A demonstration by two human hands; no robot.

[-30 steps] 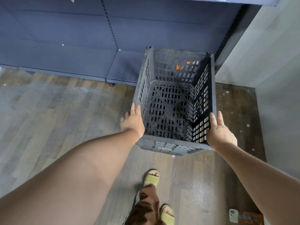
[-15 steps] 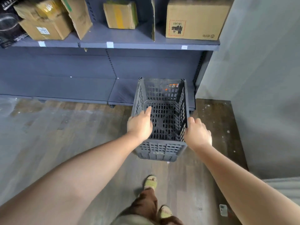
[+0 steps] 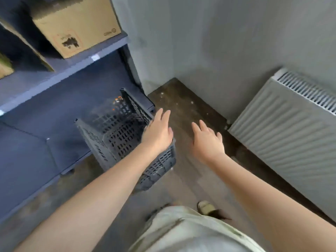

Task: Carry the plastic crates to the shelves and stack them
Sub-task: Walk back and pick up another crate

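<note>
A dark grey slotted plastic crate (image 3: 116,135) stands at the right end of the bottom shelf (image 3: 36,153) of the dark blue shelving, its near end sticking out past the shelf edge over the floor. My left hand (image 3: 158,133) hovers over the crate's near right rim with fingers straight; whether it touches the rim is unclear. My right hand (image 3: 207,140) is off the crate, to its right above the floor, fingers spread and holding nothing. The frame is blurred by head motion.
A cardboard box (image 3: 76,26) sits on the upper shelf (image 3: 72,64) above the crate. A grey wall (image 3: 209,42) meets the shelving at the corner. A white radiator (image 3: 291,128) lines the right wall. Wood floor (image 3: 183,99) runs between them.
Both hands have let go of the crate, which now rests on the bottom shelf. The right hand drew away to the right, and my head turned right, bringing the radiator into view.
</note>
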